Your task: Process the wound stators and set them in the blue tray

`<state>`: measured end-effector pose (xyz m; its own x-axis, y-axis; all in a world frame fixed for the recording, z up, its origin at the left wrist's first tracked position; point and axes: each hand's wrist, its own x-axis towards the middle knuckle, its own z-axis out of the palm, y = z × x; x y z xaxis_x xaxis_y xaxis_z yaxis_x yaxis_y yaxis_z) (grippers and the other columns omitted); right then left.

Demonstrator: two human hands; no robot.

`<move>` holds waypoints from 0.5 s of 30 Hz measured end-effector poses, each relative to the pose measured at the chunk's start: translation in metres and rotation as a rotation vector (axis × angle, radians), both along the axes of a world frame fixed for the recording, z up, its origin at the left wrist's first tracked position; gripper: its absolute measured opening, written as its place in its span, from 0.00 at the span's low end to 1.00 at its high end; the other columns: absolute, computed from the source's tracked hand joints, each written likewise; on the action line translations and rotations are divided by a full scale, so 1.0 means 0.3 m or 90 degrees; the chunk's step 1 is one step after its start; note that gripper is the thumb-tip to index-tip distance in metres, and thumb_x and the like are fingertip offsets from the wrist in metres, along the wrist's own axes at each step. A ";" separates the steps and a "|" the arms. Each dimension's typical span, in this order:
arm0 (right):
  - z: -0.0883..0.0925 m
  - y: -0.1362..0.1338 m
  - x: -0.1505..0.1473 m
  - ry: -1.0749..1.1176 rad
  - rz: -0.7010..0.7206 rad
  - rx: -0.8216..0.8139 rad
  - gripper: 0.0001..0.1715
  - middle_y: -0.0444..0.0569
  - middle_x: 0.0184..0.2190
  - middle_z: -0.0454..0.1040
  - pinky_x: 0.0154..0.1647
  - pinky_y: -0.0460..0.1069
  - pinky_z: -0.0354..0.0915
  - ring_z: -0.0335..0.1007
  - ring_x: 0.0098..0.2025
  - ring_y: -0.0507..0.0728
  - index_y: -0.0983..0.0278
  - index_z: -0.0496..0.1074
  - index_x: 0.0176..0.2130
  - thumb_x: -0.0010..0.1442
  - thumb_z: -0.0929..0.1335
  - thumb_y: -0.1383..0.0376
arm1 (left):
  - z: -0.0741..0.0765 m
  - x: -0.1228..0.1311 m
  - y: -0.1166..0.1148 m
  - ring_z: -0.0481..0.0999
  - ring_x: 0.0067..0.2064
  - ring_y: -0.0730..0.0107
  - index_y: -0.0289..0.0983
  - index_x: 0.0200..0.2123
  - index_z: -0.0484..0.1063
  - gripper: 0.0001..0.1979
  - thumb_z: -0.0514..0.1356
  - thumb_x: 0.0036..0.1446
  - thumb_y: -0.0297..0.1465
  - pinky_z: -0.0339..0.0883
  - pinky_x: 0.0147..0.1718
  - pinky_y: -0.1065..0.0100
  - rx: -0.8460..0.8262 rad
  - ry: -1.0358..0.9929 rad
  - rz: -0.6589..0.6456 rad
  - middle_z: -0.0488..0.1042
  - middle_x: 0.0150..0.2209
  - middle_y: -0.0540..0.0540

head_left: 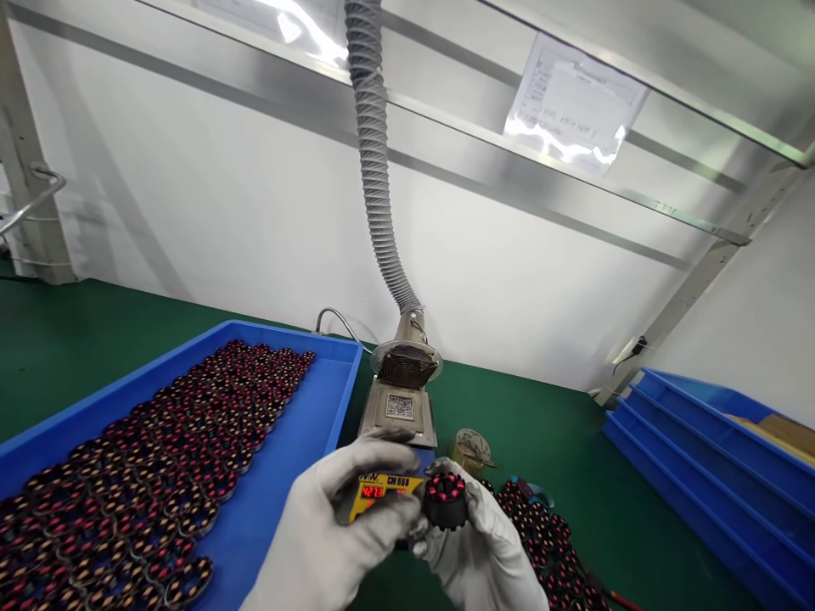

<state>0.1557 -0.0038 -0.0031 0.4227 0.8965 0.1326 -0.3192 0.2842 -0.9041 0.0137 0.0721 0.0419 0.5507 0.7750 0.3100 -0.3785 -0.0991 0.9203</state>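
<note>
A small black round part (446, 501) with red pieces around its top is held in front of me. My right hand (487, 539), in a white glove with darkened fingertips, has its fingers wrapped round it. My left hand (344, 509), gloved the same way, is just left of the part, thumb and fingers apart in a C shape with nothing between them. Behind the hands stands a yellow device (385, 492) with a red lit display, partly covered by my left hand.
At left, a blue tray (347, 373) holds many similar ring parts (191, 424). A grey hose (375, 161) drops to a metal hood (407, 361). A small container (471, 447) and more black parts (541, 530) lie right of centre. Stacked blue trays (706, 458) stand at far right.
</note>
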 end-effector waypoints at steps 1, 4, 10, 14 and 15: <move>-0.002 0.001 0.007 -0.020 -0.003 0.000 0.19 0.50 0.30 0.79 0.33 0.57 0.72 0.76 0.32 0.61 0.58 0.76 0.33 0.46 0.71 0.49 | 0.002 0.001 0.012 0.74 0.42 0.59 0.44 0.33 0.76 0.11 0.65 0.43 0.28 0.70 0.38 0.69 0.034 0.060 -0.036 0.75 0.40 0.48; -0.017 -0.002 0.008 -0.059 -0.026 0.024 0.25 0.52 0.30 0.78 0.25 0.55 0.71 0.75 0.27 0.60 0.60 0.74 0.37 0.43 0.71 0.46 | 0.001 0.018 0.022 0.73 0.42 0.60 0.44 0.30 0.76 0.10 0.60 0.44 0.24 0.67 0.43 0.67 0.167 0.111 -0.066 0.75 0.38 0.48; -0.017 -0.012 -0.043 -0.106 -0.203 0.122 0.23 0.50 0.33 0.79 0.31 0.48 0.72 0.76 0.32 0.57 0.58 0.71 0.39 0.42 0.75 0.58 | -0.008 0.031 -0.035 0.73 0.35 0.65 0.44 0.25 0.74 0.05 0.60 0.49 0.28 0.66 0.40 0.70 0.144 -0.053 0.033 0.74 0.29 0.52; -0.012 -0.018 -0.095 -0.313 -0.498 0.224 0.23 0.50 0.41 0.76 0.36 0.50 0.72 0.75 0.39 0.57 0.57 0.70 0.43 0.46 0.74 0.69 | 0.010 0.017 -0.029 0.74 0.41 0.62 0.44 0.32 0.75 0.04 0.63 0.50 0.33 0.68 0.40 0.71 -0.045 -0.054 0.035 0.76 0.36 0.50; -0.018 -0.018 -0.108 -0.391 -0.554 0.232 0.22 0.49 0.43 0.74 0.39 0.51 0.72 0.73 0.42 0.58 0.57 0.70 0.43 0.47 0.72 0.71 | 0.016 0.020 -0.028 0.73 0.44 0.60 0.43 0.36 0.75 0.09 0.64 0.50 0.34 0.68 0.42 0.70 -0.077 -0.033 -0.030 0.76 0.40 0.48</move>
<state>0.1232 -0.0092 -0.0085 0.6586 0.1939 0.7271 0.5870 0.4722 -0.6576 0.0197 0.0635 0.0467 0.5724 0.7824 0.2453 -0.4278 0.0298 0.9034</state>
